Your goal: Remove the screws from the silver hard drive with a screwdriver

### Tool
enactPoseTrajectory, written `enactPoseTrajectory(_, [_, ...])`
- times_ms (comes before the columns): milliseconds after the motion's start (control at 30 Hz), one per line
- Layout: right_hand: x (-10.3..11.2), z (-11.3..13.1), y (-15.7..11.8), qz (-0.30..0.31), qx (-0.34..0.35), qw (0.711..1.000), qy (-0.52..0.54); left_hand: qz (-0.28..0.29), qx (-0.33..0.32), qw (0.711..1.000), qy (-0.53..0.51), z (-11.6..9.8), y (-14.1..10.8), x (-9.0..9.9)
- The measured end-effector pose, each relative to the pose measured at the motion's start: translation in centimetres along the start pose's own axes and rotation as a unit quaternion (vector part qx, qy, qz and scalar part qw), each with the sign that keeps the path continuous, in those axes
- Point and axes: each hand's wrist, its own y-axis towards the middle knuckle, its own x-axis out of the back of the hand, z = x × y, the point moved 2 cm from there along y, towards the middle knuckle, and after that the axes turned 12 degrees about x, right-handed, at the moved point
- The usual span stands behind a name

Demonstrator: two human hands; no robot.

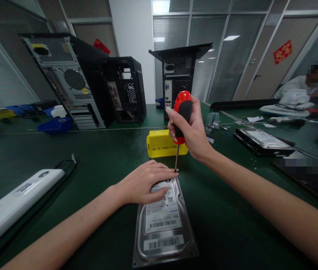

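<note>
A silver hard drive (163, 228) with white labels lies flat on the green table in front of me. My left hand (150, 182) rests on its far end, palm down with the fingers stretched across the cover. Wrapped around the red and black handle of a screwdriver (182, 116) is my right hand (194, 131). The screwdriver stands nearly upright, its shaft pointing down at the drive's far right corner, beside my left fingertips. Whether the tip sits in a screw is too small to tell. Just behind the drive is a yellow plastic bin (160, 144).
Black computer cases (91, 78) stand at the back left, another case (177, 71) at back centre. A white device (21, 202) with a black cable lies left. On the right are another hard drive (267, 138) and a dark panel (308, 180). A person (294, 86) sits far right.
</note>
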Motion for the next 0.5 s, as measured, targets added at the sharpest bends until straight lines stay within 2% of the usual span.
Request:
enactPoseTrajectory(100, [-0.11,0.01,0.17,0.034,-0.018,0.998,0.046,-0.001,-0.001,1.000,-0.001,0.01,0.04,-0.04])
enactPoseTrajectory(233, [-0.04,-0.20,0.37,0.069,-0.020,0.996,0.052,-0.001,-0.003,1.000,-0.001,0.02,0.05,-0.10])
enactPoseTrajectory(500, [0.11,0.07,0.41,0.063,0.009,0.998,0.007,-0.002,0.001,1.000,-0.002,0.08,0.00,-0.14])
